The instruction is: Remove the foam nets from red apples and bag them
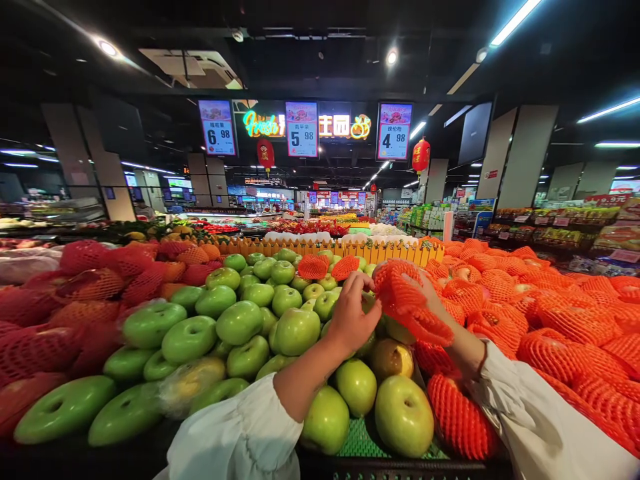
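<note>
My right hand (425, 288) holds a red foam fruit net (411, 303), which hangs loose and covers most of its fingers. Close to its left, my left hand (354, 310) is closed, with thumb and fingers curled towards the net. Whether anything sits between those fingers I cannot make out. Beneath both hands lies a heap of green apples (299, 331). Two more red foam pieces (313, 267) rest on the heap just beyond my left hand. A brownish, damaged-looking apple (393, 360) lies below the net.
Fruit in red nets (500, 287) is heaped on the right, with more netted fruit (90, 293) on the left. A low yellow picket fence (380, 252) runs behind the apples. A plastic-wrapped fruit (194, 383) lies front left. Green matting (363, 437) shows at the crate's front edge.
</note>
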### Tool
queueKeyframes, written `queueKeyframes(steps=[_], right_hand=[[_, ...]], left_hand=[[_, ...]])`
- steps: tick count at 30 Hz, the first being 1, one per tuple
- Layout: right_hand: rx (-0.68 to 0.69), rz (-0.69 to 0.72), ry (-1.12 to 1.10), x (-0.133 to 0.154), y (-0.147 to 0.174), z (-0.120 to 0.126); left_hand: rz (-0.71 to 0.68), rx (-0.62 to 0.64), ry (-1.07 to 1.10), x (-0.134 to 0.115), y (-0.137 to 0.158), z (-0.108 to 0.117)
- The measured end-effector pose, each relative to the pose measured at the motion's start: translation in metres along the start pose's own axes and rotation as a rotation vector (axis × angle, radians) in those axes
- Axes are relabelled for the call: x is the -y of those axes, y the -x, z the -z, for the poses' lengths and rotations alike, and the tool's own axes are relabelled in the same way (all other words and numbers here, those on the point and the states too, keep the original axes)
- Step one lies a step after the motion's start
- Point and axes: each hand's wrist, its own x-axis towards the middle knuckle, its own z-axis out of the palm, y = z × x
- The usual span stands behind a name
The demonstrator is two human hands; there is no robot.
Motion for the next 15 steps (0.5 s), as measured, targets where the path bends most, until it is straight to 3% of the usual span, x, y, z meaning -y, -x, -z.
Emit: queueKeyframes(steps=[2,5,10,12,15], right_hand=[[-0.020,-0.024,-0.034,-0.002,-0.001,-0.001],[-0.004,-0.074,-0.147,0.002,0.009,-0.004],[0.152,-0.066,-0.177,0.010,0.022,-0.009],[0.229,-0.015,-0.108,0.010,0.023,-0.007],[0.231,0.013,-0.036,0.007,0.022,-0.003]], left_hand=[[-0.005,-0.004,0.002,0.001,-0.001,-0.001],[0.104,-0.085,0.066,0.003,-0.002,-0.001],[0.259,-0.273,0.191,0.016,-0.003,-0.004],[0.275,-0.267,0.227,0.021,-0.003,-0.006],[0.270,-0.146,0.277,0.020,-0.001,-0.007]])
